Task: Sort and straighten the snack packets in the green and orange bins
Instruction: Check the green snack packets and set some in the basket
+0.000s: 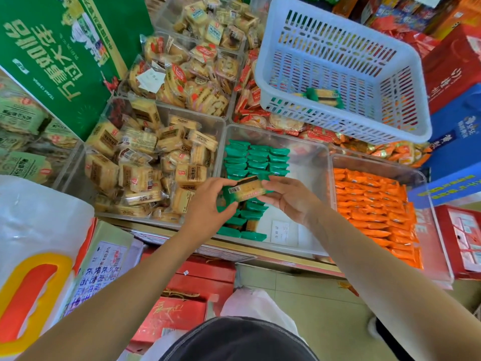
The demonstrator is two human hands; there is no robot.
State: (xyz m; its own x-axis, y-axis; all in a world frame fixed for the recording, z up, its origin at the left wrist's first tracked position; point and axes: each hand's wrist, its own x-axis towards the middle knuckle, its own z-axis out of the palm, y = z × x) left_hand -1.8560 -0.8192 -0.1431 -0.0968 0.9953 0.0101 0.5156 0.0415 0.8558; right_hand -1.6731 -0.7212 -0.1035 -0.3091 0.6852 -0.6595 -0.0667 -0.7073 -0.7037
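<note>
Both hands hold one green-ended snack packet point(244, 191) above the clear bin of green packets point(307, 157). My left hand point(208, 201) pinches its left end, my right hand point(289, 196) grips its right end. Green packets point(256, 160) stand in neat rows at the bin's left side; the right side shows bare bottom with a paper label point(279, 231). To the right, a clear bin point(377, 162) is filled with rows of orange packets point(374, 204). One more green packet point(324, 96) lies in the white basket point(338, 61).
Bins of yellow biscuit packs point(145, 162) sit to the left, more snack bins behind. A green carton point(59, 53) stands at far left, red and blue boxes at right. Red boxes and a white bag point(33, 243) lie on the floor below.
</note>
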